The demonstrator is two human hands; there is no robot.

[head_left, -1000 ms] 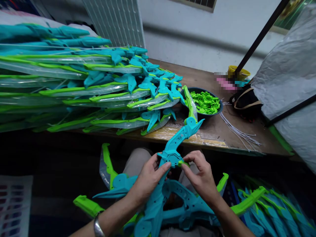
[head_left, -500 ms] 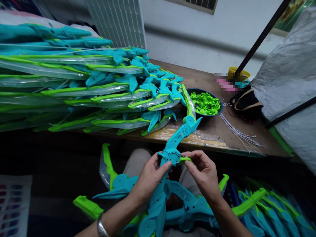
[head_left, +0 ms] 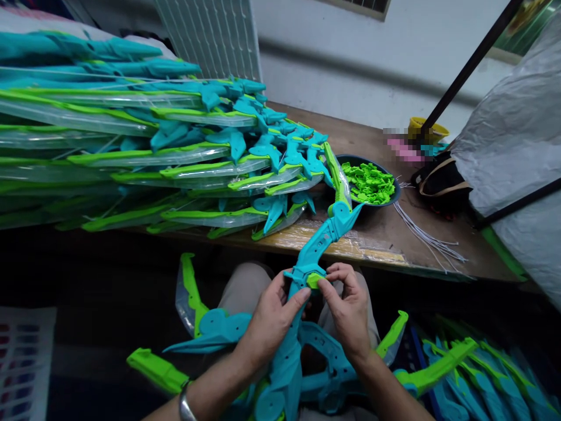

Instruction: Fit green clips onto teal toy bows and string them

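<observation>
A teal and green plastic toy bow (head_left: 316,241) leans across my lap, its upper limb reaching past the table edge. My left hand (head_left: 276,310) is closed around the bow's middle, thumb on the near face. In my right hand (head_left: 349,307), a small green plastic piece (head_left: 314,280) is pinched between thumb and fingers. That piece lies against the six-sided recess in the bow's middle; whether it is seated I cannot tell. More teal and green bow parts (head_left: 210,330) spread out beneath my forearms.
Many similar bows (head_left: 197,158) are stacked on the table (head_left: 372,234) at left. A dark bowl (head_left: 397,193) of green pieces stands beside them, near white cords (head_left: 427,237) and a black bag (head_left: 442,184). More bows (head_left: 499,374) lie at lower right, a white basket (head_left: 26,351) at lower left.
My right hand has moved left, bringing the green piece from the side of the bow's middle onto its recess. My left hand keeps its hold.
</observation>
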